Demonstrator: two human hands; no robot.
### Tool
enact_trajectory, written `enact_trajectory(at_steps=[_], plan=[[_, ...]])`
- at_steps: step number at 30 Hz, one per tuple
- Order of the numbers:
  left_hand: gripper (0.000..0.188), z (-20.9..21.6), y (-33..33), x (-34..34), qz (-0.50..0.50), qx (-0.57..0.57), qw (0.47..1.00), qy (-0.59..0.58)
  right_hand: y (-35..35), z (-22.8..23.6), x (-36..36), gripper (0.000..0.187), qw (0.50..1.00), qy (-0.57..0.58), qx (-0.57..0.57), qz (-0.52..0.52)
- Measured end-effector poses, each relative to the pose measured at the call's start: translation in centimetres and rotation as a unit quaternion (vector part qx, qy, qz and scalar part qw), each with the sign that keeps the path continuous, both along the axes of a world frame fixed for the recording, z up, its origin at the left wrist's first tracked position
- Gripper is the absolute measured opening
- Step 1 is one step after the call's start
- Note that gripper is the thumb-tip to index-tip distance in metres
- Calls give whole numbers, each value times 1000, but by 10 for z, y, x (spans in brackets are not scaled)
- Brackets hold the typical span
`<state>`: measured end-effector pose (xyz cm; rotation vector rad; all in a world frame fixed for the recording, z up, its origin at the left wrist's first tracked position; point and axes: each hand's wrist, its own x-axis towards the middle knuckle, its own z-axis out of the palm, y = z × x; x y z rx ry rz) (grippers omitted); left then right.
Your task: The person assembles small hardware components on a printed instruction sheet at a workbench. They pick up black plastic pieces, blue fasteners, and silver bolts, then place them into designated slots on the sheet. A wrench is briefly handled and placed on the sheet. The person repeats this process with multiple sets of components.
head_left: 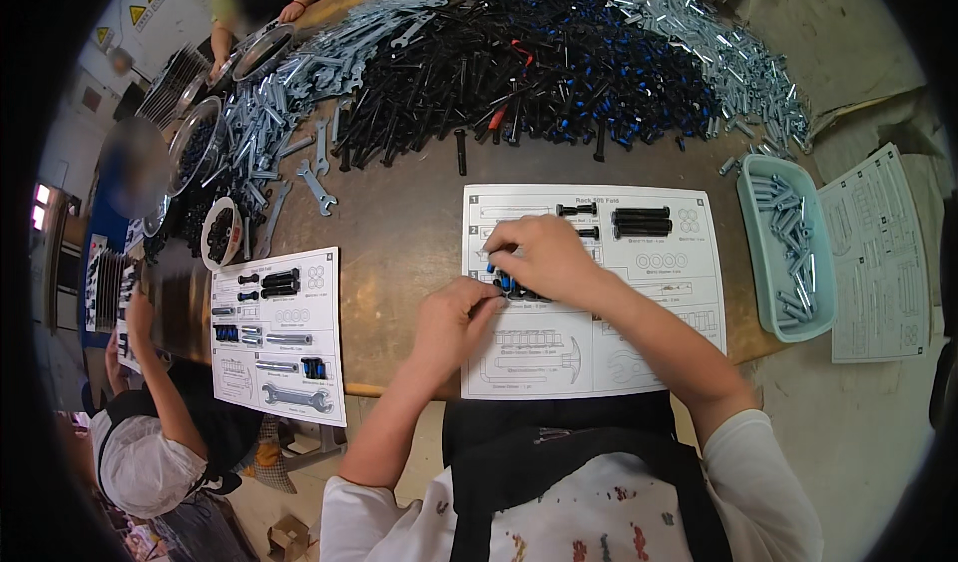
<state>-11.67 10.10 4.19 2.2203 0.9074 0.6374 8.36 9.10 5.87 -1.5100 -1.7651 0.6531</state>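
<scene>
Over the middle of a printed parts sheet (644,347), my two hands work close together at a small cluster of short black bolts with blue tips (507,283). My left hand (454,322) is closed, thumb and forefinger pinched at the near left side of the cluster. My right hand (544,255) reaches across from the right with bent fingers, its fingertips closed on a blue-tipped bolt; the palm hides part of the cluster. Beyond the right hand, long black bolts (641,223) and shorter black bolts (577,210) rest on the sheet's upper part.
A large heap of black bolts (429,93) fills the table's far side, flanked by wrenches (317,188) and silver sleeves (748,73). A pale green bin (826,292) of silver sleeves stands right. At left lies another sheet with parts (279,337); co-workers sit left and far left.
</scene>
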Motion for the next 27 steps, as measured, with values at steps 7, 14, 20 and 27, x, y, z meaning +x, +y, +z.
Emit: enact_trajectory(at_steps=[7,14,20,27], plan=[[37,3,-8,-3,48,-72,995,-42,-10,-1,-6,19,992,-123,12,26],[49,12,22,11,-95,-19,995,26,-62,11,8,44,985,-153,-67,-35],[43,15,21,15,-97,-39,994,43,-63,1,5,32,990,-113,-79,-36],[40,5,16,11,-81,-28,996,14,-69,-13,-5,33,991,-121,-5,-59]])
